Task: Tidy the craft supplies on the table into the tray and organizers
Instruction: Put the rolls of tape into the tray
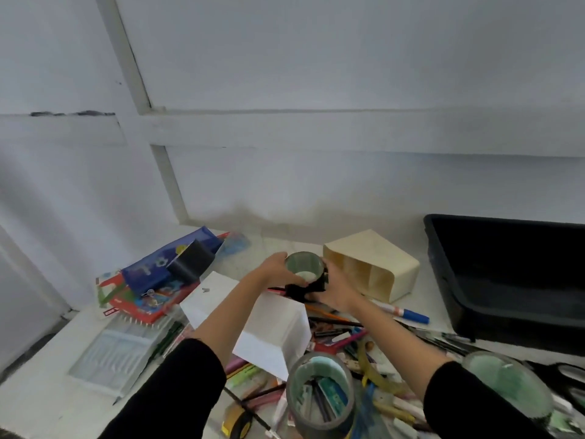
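Tape roll held over table, nr back edge. Your L hand fingers curl round its left side, R hand grips its right. Step: stowing roll. Next prob. needs carry to black tray, back-right corner.

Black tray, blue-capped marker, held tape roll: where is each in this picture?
black tray (512, 264), head view, bare inside floor.
blue-capped marker (400, 310), head view, middle of its barrel.
held tape roll (304, 262), head view, inner core wall.
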